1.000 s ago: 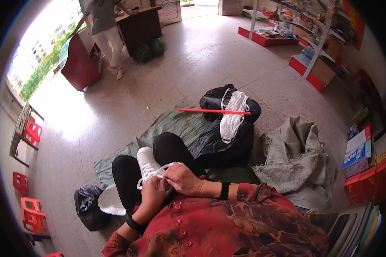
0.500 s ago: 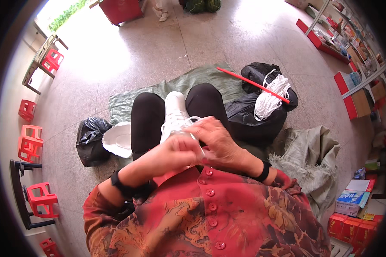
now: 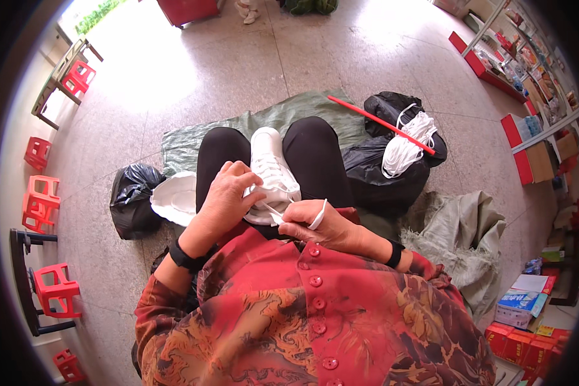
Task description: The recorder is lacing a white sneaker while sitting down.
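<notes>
- Left hand point(image 3: 225, 196) curled over the near end of the shoe point(image 3: 271, 175), fingers pressed on its upper, steadying it.
- Right hand point(image 3: 315, 226) just beside the shoe's near end, grip pinching a white lace point(image 3: 320, 214) between thumb and forefinger; loose end sticking up past the knuckles.
- Shoe resting on the lap between the knees, toe pointing away, laces already crossed along most of the tongue.
- To lace well, judging from this: keep the left hand firm so the shoe stays put, hold the lace close to its tip, feed it square into the next eyelet, then draw snug and even with the opposite side.
- Left of the shoe, a white insole-like piece point(image 3: 175, 197) on the floor, touching a black bag point(image 3: 130, 199).
- Right of the shoe, a bundle of white laces point(image 3: 405, 145) on another black bag point(image 3: 383, 177), a red stick point(image 3: 376, 122) lying across it.
- Green sheet point(image 3: 264, 119) spread under the legs.
</notes>
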The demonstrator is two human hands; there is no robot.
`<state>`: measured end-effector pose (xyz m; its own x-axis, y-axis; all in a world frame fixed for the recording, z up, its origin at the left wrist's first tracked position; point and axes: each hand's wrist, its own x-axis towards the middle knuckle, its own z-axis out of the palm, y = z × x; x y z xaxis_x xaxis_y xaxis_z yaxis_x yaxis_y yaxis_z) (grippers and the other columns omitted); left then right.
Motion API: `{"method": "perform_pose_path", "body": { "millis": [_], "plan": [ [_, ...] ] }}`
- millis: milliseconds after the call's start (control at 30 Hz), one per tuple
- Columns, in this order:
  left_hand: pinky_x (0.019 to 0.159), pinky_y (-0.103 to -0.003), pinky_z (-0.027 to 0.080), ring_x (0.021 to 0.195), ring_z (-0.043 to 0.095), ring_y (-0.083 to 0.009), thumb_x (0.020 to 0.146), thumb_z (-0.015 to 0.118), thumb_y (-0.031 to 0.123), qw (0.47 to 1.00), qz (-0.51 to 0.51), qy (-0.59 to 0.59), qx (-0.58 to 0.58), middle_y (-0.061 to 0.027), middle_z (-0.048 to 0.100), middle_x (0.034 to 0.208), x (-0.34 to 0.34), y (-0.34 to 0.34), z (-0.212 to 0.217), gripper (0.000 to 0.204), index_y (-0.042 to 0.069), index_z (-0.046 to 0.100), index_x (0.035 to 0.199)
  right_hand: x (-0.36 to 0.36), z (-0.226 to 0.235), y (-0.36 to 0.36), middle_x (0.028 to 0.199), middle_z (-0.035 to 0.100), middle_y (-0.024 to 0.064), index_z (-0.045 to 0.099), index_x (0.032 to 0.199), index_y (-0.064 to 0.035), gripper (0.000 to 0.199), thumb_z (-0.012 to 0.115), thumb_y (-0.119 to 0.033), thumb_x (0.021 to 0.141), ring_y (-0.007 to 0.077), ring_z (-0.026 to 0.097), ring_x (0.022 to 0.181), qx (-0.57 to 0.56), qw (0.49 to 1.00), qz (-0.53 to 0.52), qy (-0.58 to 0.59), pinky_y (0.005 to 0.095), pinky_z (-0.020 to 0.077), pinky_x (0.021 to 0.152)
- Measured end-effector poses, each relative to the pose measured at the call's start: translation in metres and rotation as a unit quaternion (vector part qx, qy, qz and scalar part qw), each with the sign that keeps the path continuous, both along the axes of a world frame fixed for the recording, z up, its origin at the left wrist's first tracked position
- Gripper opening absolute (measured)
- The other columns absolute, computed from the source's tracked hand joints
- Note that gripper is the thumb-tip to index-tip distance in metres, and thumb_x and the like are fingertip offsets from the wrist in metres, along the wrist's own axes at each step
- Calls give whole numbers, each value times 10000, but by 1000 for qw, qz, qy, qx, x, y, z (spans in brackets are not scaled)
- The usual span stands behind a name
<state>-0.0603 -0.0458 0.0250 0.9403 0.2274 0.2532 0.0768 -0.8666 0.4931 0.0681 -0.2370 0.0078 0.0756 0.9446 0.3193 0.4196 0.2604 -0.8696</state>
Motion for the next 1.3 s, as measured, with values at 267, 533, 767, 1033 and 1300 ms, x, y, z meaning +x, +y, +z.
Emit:
{"method": "perform_pose_path", "body": {
  "millis": [267, 533, 767, 1033, 1300],
  "plan": [
    [745, -362, 451, 837, 569, -278, 821, 656, 105, 993, 46, 31, -105, -123, 559, 825, 2, 4, -15, 139, -30, 632, 801, 1, 1, -1, 712, 562, 119, 580, 818, 15, 186, 645, -140, 898, 222, 526, 618, -12, 997, -16, 68, 339, 430, 581],
    [698, -355, 444, 773, 557, -234, 864, 617, 121, 978, 98, 105, -153, -126, 548, 822, 3, 8, -34, 176, -47, 616, 813, 12, 29, -23, 626, 426, -66, 520, 694, -20, 294, 515, -139, 963, 34, 365, 576, -75, 965, -101, 232, 247, 300, 495],
    [664, -336, 455, 732, 560, -241, 801, 673, 103, 994, 26, -13, -105, -112, 552, 790, 15, -7, -7, 150, -10, 595, 863, 19, 27, -41, 616, 364, -93, 514, 657, -33, 340, 559, -164, 967, 12, 304, 598, -130, 942, -143, 273, 232, 274, 499],
    [642, -371, 465, 705, 584, -294, 781, 633, 54, 1000, 7, -20, 16, -150, 546, 768, 39, 9, -33, 186, -7, 574, 946, 21, 5, -39, 733, 488, 128, 556, 718, -12, 212, 656, -140, 855, 300, 504, 675, -73, 969, -215, -97, 387, 401, 581],
    [452, -276, 432, 506, 548, -133, 879, 555, 44, 907, 84, 152, -384, -76, 616, 708, 54, 22, -20, 73, -10, 575, 923, 25, 24, -39, 676, 498, 121, 577, 757, 0, 213, 642, -163, 877, 268, 499, 611, -107, 975, -158, -112, 366, 419, 580]
  ]
}}
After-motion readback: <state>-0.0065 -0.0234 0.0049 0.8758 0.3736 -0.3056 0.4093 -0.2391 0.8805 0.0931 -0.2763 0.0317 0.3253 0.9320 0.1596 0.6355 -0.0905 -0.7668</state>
